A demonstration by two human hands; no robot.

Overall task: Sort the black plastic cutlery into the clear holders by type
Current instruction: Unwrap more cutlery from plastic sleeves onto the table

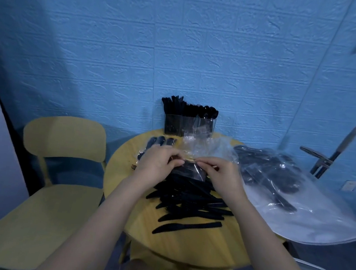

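Observation:
A small clear plastic bag (188, 171) of black cutlery sits over the middle of the round yellow table (184, 243). My left hand (156, 165) pinches its top edge on the left. My right hand (223, 175) pinches the same edge on the right. Below the bag lies a loose pile of black plastic knives (190, 205). Three clear holders (187, 125) stand at the table's far edge by the wall, filled with black knives, forks and spoons.
A large clear bag (293, 188) with more black cutlery spreads over the table's right side. Crumpled empty plastic wrap (206, 146) lies before the holders. Another packet of cutlery (157, 142) lies at far left. A yellow chair (58, 167) stands left.

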